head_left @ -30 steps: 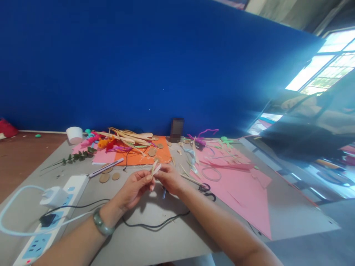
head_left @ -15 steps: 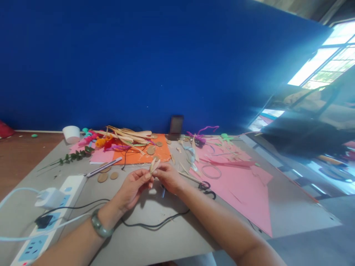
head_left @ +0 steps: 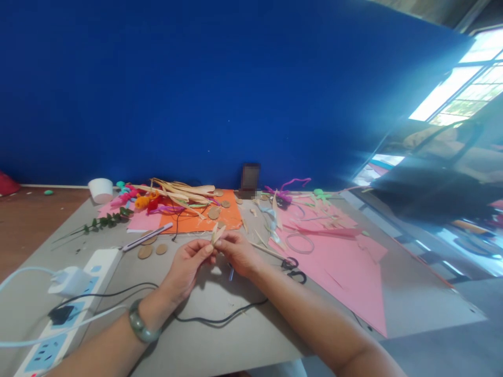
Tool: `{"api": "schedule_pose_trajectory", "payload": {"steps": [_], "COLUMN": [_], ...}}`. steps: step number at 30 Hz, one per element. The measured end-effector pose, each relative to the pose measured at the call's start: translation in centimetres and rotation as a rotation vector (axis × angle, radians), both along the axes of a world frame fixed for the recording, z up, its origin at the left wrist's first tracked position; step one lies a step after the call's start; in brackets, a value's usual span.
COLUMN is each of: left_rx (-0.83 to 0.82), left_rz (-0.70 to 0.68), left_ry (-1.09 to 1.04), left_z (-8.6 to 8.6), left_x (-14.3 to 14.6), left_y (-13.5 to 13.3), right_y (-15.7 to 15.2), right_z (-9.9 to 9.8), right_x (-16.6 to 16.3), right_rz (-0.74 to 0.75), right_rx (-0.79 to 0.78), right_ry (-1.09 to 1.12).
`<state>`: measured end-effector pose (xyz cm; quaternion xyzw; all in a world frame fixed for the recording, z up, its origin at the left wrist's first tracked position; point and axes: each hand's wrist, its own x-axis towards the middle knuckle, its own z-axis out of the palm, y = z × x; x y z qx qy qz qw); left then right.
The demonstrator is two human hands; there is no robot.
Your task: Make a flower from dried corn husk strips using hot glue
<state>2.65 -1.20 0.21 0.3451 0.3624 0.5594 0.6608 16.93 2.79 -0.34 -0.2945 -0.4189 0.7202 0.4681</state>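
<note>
Orange sheet (head_left: 188,225) on surface (head_left: 188,348). Nearer than sheet: left hand (head_left: 189,263) and right hand (head_left: 240,255), both pinching pale leafy piece (head_left: 217,233). Left of sheet: white cup (head_left: 101,191), power strip (head_left: 101,257) closer in. Right of sheet: scissors (head_left: 291,270), pink paper (head_left: 356,285).

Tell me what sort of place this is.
Probably a craft workspace: the table bears pink paper, a heap of pale strips and brown discs.

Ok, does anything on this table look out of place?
The power strip seems out of place: it lies on the table near brown discs, and a black cable winds across the front, where it could snag.
</note>
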Motion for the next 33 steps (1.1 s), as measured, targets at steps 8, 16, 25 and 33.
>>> {"api": "schedule_pose_trajectory", "payload": {"steps": [8, 16, 25, 33], "left_rx": [0.124, 0.175, 0.219, 0.322], "left_rz": [0.113, 0.209, 0.252, 0.294], "left_ry": [0.205, 0.257, 0.357, 0.525], "left_z": [-0.3, 0.1, -0.4, -1.2], "left_x": [0.0, 0.1, -0.3, -0.6], "left_y": [-0.1, 0.0, 0.0, 0.1], "right_y": [-0.8, -1.9, -2.0, -2.3], "right_z": [0.2, 1.4, 1.1, 1.1], "right_x": [-0.4, -0.7, -1.0, -1.0], "right_rz": [-0.073, -0.130, -0.189, -0.183], "right_rx": [0.041, 0.133, 0.093, 0.079], "right_ry": [-0.040, -0.076, -0.068, -0.131]}}
